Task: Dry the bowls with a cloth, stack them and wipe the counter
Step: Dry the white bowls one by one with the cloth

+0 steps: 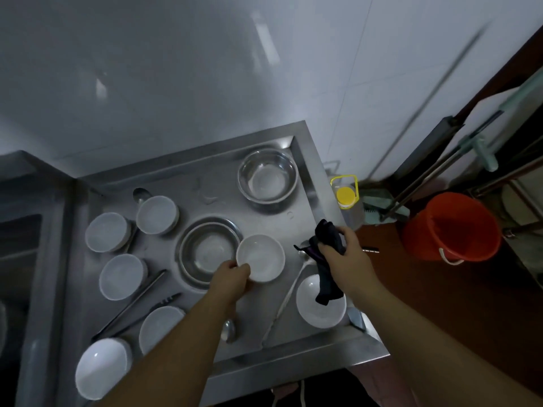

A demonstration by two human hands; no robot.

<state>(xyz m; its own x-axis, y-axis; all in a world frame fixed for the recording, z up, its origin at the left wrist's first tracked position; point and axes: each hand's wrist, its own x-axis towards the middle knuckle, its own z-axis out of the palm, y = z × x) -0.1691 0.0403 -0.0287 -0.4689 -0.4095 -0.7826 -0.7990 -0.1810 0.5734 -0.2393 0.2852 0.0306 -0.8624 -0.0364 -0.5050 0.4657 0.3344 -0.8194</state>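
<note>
A head-worn camera looked down on a stainless steel counter (264,345) with a raised rim, set against a white tiled wall. The person's left hand (232,279) pinched the near-left rim of a white bowl (261,257), thumb over the edge, holding it upright beside a steel bowl (205,251) at the middle of the counter; whether it was lifted or resting could not be told. The right hand (345,254) was clenched around a dark cloth (327,259), which bunched above the fist and hung down over another white bowl (320,309) at the counter's near-right corner. Five more white bowls sat apart along the left side: one at the back (157,214), one left of it (107,232), one nearer (122,276), one nearer still (160,327), and one at the near-left edge (101,367). None were stacked. A second steel bowl (267,176) stood in the far-right corner. Metal tongs (132,304) lay diagonally between the left bowls, a spoon (229,330) lay under the left forearm, and a long-handled ladle (289,292) lay between the two hands. Off the counter to the right stood a clear bottle with a yellow cap (346,198) and an orange bucket (449,227) on a brown floor
</note>
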